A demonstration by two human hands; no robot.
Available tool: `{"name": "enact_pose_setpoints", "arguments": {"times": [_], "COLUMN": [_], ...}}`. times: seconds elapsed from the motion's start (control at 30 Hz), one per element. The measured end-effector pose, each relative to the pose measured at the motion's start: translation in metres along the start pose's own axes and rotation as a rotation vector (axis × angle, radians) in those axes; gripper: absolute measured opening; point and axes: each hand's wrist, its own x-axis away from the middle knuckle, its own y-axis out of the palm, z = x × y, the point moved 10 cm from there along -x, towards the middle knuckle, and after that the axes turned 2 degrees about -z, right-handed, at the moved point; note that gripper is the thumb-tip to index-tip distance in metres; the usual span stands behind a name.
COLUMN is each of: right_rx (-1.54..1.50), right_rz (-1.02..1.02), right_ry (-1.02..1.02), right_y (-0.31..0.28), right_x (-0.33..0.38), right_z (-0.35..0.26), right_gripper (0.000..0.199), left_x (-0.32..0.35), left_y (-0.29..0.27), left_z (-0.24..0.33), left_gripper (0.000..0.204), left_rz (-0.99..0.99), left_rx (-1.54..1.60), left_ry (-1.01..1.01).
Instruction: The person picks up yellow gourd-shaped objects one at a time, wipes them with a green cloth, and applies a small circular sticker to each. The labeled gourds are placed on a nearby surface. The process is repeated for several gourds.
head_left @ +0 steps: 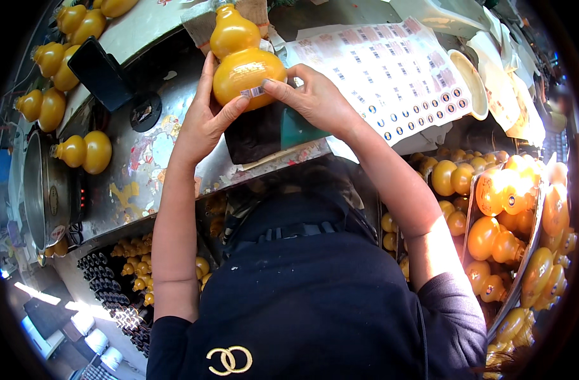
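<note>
Nearest the camera, a dark short-sleeved shirt (315, 297) fills the lower middle, both bare forearms reaching away from it. At far left stands a round metal pan (39, 196); near it sit amber gourd-shaped bottles (96, 152), then a black phone (99, 73) on a stand. Next, the left hand (204, 123) cups one side of a glossy amber gourd bottle (245, 66) at upper centre, fingers curved along it, thumb at a small barcode sticker (252, 92). Uneven thumb pressure could skew or crease that sticker, and a loosened grip could let the smooth bulb roll. The bottle's long axis runs away from the person, neck far and leaning slightly left, base near. The right hand (318, 98) hugs the other side, parted bulb-wide from the left, thumb on the sticker. Rightward lie a printed label sheet (384, 76) and crowded amber bottles (482, 237).
</note>
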Motion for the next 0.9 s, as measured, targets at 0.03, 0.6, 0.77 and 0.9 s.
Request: {"name": "enact_pose_setpoints", "arguments": {"times": [0.03,0.6,0.77,0.9], "right_rx": [-0.001,-0.442,-0.243,-0.271], "right_rz": [0.0,0.106,0.278,0.273], "right_ry": [-0.001,-0.007,-0.408,-0.365], "right_y": [0.0,-0.024,-0.029,-0.021], "right_x": [0.0,0.017,0.042,0.027], "right_z": [0.0,0.003,-0.046,-0.013], "right_gripper": [0.082,0.045,0.032,0.031], "left_x": [-0.001,-0.007,-0.011,-0.012], "left_y": [0.0,0.002,0.003,0.002], "left_z": [-0.001,0.006,0.005,0.007], "left_gripper": [0.094,0.108,0.103,0.103], "left_rz": [-0.01,-0.033,0.061,0.038], "left_rx": [0.006,0.067,-0.15,-0.115], "left_ry": [-0.003,0.009,0.056,0.041]}}
